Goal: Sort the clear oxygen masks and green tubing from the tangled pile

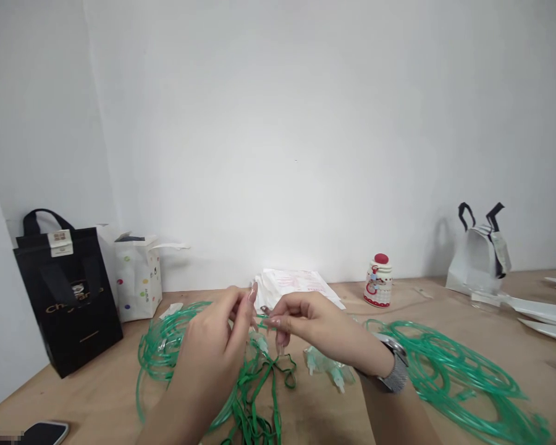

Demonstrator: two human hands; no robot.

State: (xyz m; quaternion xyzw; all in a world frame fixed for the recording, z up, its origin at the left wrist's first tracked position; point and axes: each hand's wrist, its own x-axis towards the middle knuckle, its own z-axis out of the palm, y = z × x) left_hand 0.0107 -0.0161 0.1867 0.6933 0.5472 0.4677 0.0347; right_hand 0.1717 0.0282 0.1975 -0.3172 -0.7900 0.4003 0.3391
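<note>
Over the middle of the table my left hand (217,334) is closed, its thumb raised and its other fingers curled mostly out of sight. My right hand (306,318), with a watch on the wrist, pinches a thin green elastic strap (261,321) that runs across to the left fingers. A clear plastic piece with a pale connector (259,342) shows just under the fingers; whether it is held, I cannot tell. Below lies a tangled heap of green elastic straps (259,402). Clear plastic pieces with pale green connectors (327,366) lie beneath my right forearm.
Coiled green tubing lies at left (160,346) and right (463,371). Along the wall stand a black bag (69,303), a dotted paper bag (138,278), white packets (301,284), a red-lidded jar (379,281) and a white bag (475,266). A phone (46,432) lies front left.
</note>
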